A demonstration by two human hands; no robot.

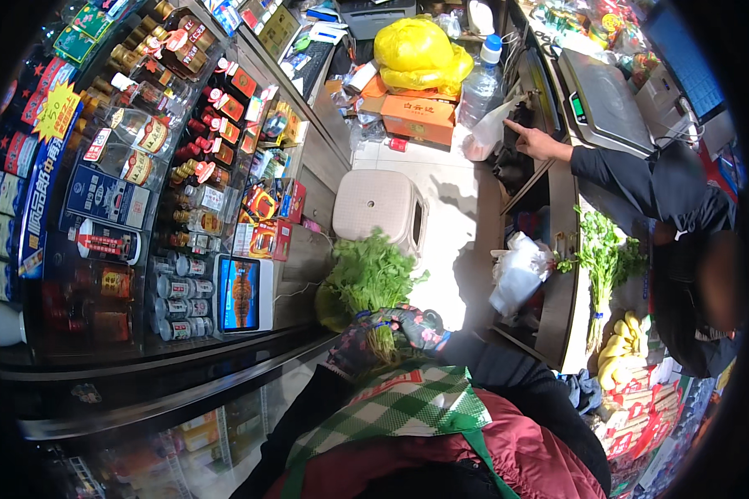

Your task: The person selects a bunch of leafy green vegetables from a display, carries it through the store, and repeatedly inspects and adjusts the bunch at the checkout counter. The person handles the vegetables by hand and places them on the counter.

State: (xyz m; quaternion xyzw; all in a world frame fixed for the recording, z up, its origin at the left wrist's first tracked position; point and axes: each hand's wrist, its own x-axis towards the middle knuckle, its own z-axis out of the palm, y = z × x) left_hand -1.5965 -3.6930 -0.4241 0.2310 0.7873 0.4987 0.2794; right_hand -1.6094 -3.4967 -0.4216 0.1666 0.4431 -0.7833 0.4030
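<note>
Below the stool, a bunch of leafy green herbs (374, 271) bound with a blue tie is held near my apron. My left hand (352, 340), in a dark flowered glove, is closed around its stems from the left. At the right of the stems is my right hand (412, 323), in the same kind of glove; its fingers are partly hidden, and I cannot tell how firmly it grips. Stem ends show between the gloves. A second bunch of leafy greens (602, 249) lies on the counter at the right, above some bananas (624, 352).
A beige plastic stool (374, 203) stands on the floor ahead. Shelves of bottles (140, 131) and a lit tablet (240, 293) are at the left. Another person's hand (533, 142) points over the right counter's edge, near a scale (605, 100). White plastic bags (518, 274) hang below.
</note>
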